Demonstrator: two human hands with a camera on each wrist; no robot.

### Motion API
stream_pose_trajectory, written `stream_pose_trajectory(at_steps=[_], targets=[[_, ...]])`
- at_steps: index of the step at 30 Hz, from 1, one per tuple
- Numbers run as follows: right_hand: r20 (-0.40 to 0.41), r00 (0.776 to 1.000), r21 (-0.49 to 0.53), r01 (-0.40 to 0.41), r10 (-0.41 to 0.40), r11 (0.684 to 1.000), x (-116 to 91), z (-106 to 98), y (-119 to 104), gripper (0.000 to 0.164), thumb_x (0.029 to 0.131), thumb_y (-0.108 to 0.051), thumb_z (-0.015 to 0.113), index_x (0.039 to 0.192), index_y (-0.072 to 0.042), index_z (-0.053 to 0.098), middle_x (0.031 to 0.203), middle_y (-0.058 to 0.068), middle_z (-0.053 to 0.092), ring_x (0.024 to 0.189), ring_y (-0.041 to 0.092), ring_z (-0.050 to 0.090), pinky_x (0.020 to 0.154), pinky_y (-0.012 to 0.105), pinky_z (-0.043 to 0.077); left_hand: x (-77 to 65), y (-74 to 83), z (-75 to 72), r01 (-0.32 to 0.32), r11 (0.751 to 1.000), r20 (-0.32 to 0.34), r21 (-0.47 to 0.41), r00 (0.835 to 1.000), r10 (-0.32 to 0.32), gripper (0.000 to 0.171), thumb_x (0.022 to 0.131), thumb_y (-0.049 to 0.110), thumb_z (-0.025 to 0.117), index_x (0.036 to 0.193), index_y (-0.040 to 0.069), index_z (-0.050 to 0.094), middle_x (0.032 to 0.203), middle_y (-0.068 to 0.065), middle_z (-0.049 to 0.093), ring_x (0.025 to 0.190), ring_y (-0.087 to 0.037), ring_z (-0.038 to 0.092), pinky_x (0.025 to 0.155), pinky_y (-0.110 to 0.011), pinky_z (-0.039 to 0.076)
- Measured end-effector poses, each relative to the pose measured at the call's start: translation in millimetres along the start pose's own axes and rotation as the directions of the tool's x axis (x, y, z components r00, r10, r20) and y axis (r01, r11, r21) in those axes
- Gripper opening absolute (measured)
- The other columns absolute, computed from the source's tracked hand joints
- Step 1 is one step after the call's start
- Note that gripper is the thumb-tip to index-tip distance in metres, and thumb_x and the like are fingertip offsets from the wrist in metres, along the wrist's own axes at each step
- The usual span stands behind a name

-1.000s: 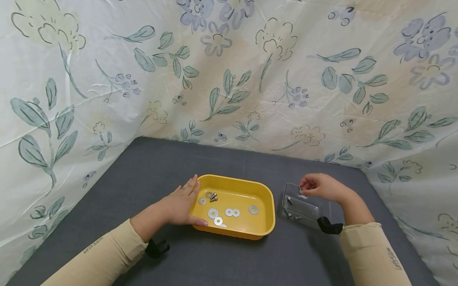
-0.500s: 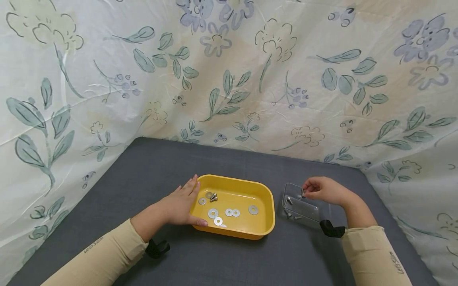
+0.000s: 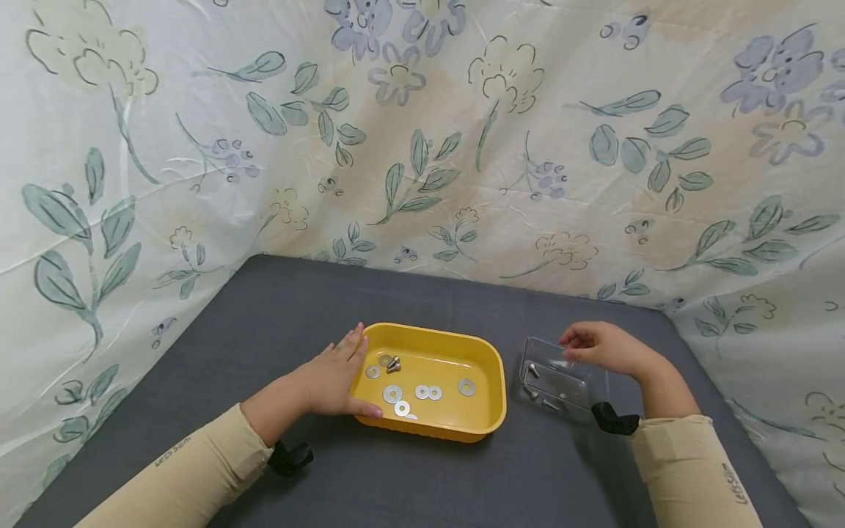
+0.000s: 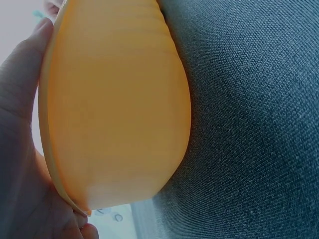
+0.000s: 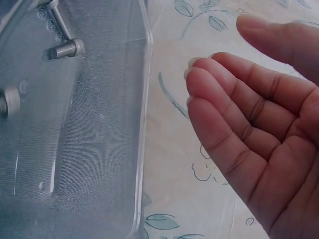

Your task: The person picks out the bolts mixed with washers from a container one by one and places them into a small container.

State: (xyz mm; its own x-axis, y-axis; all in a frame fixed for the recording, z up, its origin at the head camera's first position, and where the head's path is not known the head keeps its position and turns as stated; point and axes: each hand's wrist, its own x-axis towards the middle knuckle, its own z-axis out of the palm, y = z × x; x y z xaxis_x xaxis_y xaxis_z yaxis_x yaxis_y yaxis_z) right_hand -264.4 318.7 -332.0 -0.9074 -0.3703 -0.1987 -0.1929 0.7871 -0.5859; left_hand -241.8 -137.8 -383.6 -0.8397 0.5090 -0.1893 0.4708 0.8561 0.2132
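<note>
The shallow yellow plastic tray [image 3: 432, 343] sat on a dark grey cloth-covered table [image 3: 422, 484], and using it as the clock, a small clear plastic tray [image 3: 571, 389] was over at 3 o'clock. The person's left hand [image 3: 326, 381] was spread along the yellow one's 9 o'clock end, thumb over the near rim, so basically bracing it imo. The right hand [image 3: 607, 348] hovered around 1 o'clock of the clear tray, fingers loosely bent with the thumb well apart, and nothing showed between them. Step in hand looked like screw-shifting to me: several silver metal screws [image 3: 533, 371] were at the clear tray, while two stubby silver metal screws [image 3: 394, 364] sat together at 10 o'clock in the yellow one among flat round metal washers [image 3: 386, 393]. Next move, I'd say, called for a neat pinch on one of that pair without dragging a washer along. Couldn't count the clear tray's screws properly, since the see-through plastic muddied things and the right wrist view chopped one off at 9 o'clock. Also couldn't tell if the pale sliver [image 3: 412, 417] at the yellow tray's 7 o'clock was a washer or glare.
</note>
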Motion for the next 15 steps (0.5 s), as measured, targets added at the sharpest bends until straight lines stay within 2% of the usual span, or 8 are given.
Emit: stream_pose_trajectory(at_steps=[6,10,15], targets=[[-0.011,1.0,0.004,-0.006,0.006,1.0,-0.8,-2.4,-3.6,0.031,0.088,-0.027,0.061,0.109,-0.005,0.058,0.097,0.01,0.062,0.085,0.018,0.059,0.072,0.036,0.049,0.6,-1.6,1.3,0.0,1.0,0.003,0.011,1.0,0.0,0.127,0.059,0.085,0.049,0.146,0.001,0.009,0.153,-0.012,-0.007,0.14,-0.027,0.004,0.109,-0.048,0.016],[-0.019,1.0,0.001,0.0,0.0,1.0,0.3,-4.0,-9.4,0.03,0.088,-0.026,0.061,0.109,-0.004,0.058,0.097,0.008,0.062,0.088,0.019,0.058,0.072,0.033,0.048,1.2,-3.1,2.9,-0.002,1.0,0.002,0.02,1.0,0.002,0.128,0.058,0.086,0.047,0.146,0.001,0.009,0.153,-0.012,-0.007,0.14,-0.026,0.003,0.109,-0.048,0.016],[-0.028,1.0,-0.008,0.011,-0.011,1.0,2.4,-5.2,-18.2,0.027,0.089,-0.024,0.06,0.108,-0.005,0.059,0.094,0.005,0.062,0.088,0.022,0.059,0.072,0.034,0.049,0.6,-3.2,3.4,-0.004,1.0,0.003,0.017,1.0,0.004,0.127,0.059,0.085,0.048,0.146,0.001,0.009,0.153,-0.012,-0.007,0.14,-0.026,0.003,0.109,-0.048,0.016]])
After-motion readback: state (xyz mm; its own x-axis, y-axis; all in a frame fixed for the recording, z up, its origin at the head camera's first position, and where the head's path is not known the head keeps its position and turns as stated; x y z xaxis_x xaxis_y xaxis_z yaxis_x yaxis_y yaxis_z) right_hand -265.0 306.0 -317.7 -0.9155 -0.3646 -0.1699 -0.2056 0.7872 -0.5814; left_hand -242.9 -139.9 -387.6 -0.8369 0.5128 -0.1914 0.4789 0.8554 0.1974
